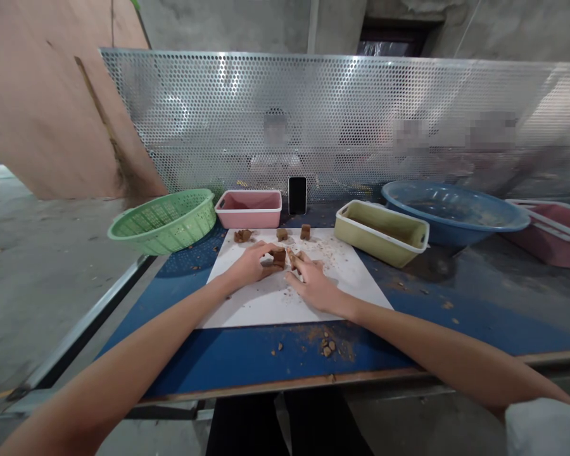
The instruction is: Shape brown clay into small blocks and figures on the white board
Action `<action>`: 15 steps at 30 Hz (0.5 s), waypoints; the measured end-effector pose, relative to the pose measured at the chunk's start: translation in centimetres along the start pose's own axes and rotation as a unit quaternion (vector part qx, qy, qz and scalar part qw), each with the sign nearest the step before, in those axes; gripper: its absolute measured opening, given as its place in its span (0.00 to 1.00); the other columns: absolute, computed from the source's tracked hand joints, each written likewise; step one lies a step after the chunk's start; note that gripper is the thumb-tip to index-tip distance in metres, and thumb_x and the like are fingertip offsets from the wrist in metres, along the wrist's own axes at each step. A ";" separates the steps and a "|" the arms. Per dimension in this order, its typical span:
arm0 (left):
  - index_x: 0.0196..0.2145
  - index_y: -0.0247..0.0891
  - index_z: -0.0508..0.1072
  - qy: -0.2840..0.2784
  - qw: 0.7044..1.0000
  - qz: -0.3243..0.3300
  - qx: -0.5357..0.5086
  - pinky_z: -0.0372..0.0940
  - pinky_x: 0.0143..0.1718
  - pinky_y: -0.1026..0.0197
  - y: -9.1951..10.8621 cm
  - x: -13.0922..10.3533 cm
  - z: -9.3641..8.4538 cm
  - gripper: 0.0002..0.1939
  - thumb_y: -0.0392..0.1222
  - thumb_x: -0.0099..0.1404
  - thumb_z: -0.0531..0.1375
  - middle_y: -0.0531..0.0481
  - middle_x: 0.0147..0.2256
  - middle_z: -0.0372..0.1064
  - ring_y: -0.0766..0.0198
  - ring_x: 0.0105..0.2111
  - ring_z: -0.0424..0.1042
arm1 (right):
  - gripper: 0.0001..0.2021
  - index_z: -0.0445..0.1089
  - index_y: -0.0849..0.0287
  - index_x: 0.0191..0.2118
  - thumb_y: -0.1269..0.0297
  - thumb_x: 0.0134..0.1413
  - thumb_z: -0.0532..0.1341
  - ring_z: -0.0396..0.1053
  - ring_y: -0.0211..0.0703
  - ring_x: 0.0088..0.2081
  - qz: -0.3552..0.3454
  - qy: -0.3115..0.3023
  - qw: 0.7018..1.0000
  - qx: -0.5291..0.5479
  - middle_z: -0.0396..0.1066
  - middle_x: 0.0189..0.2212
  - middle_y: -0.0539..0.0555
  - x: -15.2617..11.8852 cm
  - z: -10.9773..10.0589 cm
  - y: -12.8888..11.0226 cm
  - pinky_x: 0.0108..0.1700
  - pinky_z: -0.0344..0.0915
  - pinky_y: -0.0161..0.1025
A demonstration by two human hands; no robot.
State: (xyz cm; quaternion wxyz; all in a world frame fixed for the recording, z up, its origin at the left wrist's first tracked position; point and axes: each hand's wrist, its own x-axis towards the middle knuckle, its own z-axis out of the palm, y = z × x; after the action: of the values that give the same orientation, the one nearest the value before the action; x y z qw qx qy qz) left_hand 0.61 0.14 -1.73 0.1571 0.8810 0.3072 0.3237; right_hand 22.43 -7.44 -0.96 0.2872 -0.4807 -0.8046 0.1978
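Over the white board (247, 304), my left hand (251, 265) grips a brown block of what looks like clay (278, 258) between thumb and fingers. My right hand (311, 278) is close against the block's right side, its fingers curled together. Something light brown shows at those fingertips, too small to tell whether it is a bit of clay or a smeared finger. Behind the hands stand two small brown cubes, one (282, 234) in the middle and one (305, 232) to its right. A rough brown lump (242, 235) lies farther left.
Along the back are a green basket (171, 221), a pink bin (249, 217), a phone (297, 196), an olive bin (380, 240) and a blue basin (456, 234). Behind them rises a perforated metal screen (323, 126). Crumbs (329, 346) lie by the table's front edge.
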 end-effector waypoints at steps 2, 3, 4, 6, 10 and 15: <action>0.46 0.41 0.77 0.002 1.000 0.005 0.000 0.68 0.49 0.53 0.2 0.0 0.0 0.13 0.48 0.66 0.68 0.47 0.42 0.79 0.55 0.43 0.74 | 0.12 0.69 0.58 0.45 0.58 0.70 0.52 0.66 0.52 0.44 -0.001 -0.006 1.000 -0.012 0.67 0.45 0.59 0.0 0.2 0.0 0.54 0.59 0.53; 0.45 0.40 0.77 0.006 1.000 0.005 0.001 0.68 0.49 0.53 0.2 0.1 0.0 0.13 0.48 0.66 0.68 0.47 0.41 0.79 0.55 0.43 0.74 | 0.12 0.69 0.58 0.45 0.59 0.69 0.52 0.66 0.52 0.44 0.001 -0.009 1.000 -0.015 0.66 0.44 0.59 0.1 0.2 0.0 0.54 0.59 0.53; 0.44 0.40 0.77 0.010 1.000 0.004 0.002 0.68 0.49 0.53 0.1 0.1 0.1 0.12 0.48 0.66 0.68 0.47 0.41 0.79 0.56 0.43 0.74 | 0.11 0.69 0.58 0.45 0.59 0.69 0.53 0.66 0.52 0.44 0.004 -0.010 1.000 -0.016 0.67 0.44 0.58 0.1 0.3 0.1 0.54 0.59 0.53; 0.44 0.41 0.77 0.013 1.000 -0.002 0.003 0.68 0.49 0.53 0.0 0.0 0.1 0.13 0.48 0.65 0.69 0.47 0.41 0.79 0.56 0.43 0.74 | 0.10 0.69 0.58 0.43 0.60 0.68 0.53 0.66 0.51 0.43 0.007 -0.009 1.000 -0.011 0.67 0.43 0.58 0.3 0.5 0.2 0.53 0.59 0.52; 0.46 0.41 0.77 0.016 1.000 -0.023 0.002 0.68 0.49 0.52 -0.3 0.0 0.3 0.15 0.49 0.64 0.69 0.46 0.42 0.78 0.55 0.44 0.75 | 0.08 0.66 0.57 0.38 0.61 0.67 0.53 0.66 0.49 0.42 0.021 -0.008 1.000 0.019 0.68 0.42 0.57 0.7 0.8 0.4 0.50 0.60 0.49; 0.45 0.41 0.77 0.017 0.999 -0.048 0.009 0.68 0.50 0.51 -0.2 0.0 0.3 0.15 0.48 0.63 0.70 0.46 0.42 0.78 0.53 0.45 0.76 | 0.10 0.62 0.57 0.33 0.62 0.66 0.53 0.67 0.50 0.42 0.065 -0.016 0.998 -0.016 0.69 0.40 0.56 0.9 0.9 0.5 0.52 0.57 0.51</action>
State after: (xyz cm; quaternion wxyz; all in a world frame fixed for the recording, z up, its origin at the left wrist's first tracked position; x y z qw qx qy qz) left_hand 0.69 0.25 -2.00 0.1589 0.8612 0.3546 0.3276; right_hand 21.79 -6.46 -1.70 0.2532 -0.5337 -0.7789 0.2106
